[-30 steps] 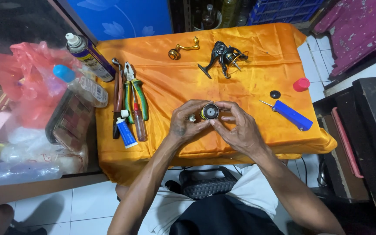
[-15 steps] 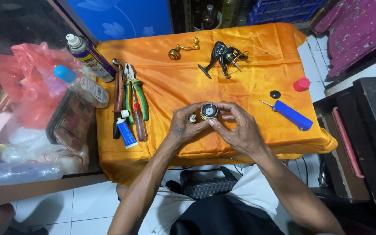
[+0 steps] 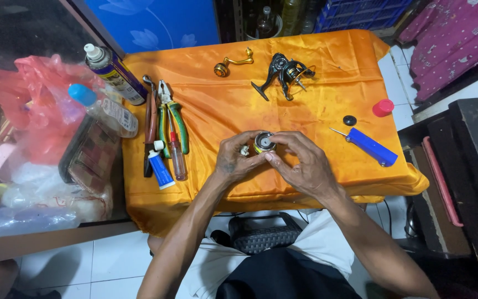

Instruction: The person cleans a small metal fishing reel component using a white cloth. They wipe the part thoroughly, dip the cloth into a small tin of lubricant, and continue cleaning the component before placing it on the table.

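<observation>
Both my hands meet over the near middle of an orange cloth (image 3: 316, 99) on a small table. My left hand (image 3: 234, 160) and my right hand (image 3: 301, 162) together grip a small round metal spool (image 3: 263, 142), gold and black, with its open end facing up. A small silvery part (image 3: 244, 150) sits by my left fingers. Farther back on the cloth lie a black fishing reel body (image 3: 284, 72) and a gold crank handle (image 3: 232, 62).
Green-handled pliers (image 3: 171, 113), a screwdriver, a small blue tube (image 3: 159, 166) and a spray can (image 3: 113, 67) lie at the left. A blue-handled pick (image 3: 367, 145), a black cap (image 3: 349, 120) and a red cap (image 3: 383, 107) lie at the right. Plastic bags fill the left shelf.
The spool has turned in my fingers so its open end now faces up. My hands stay in the same spot.
</observation>
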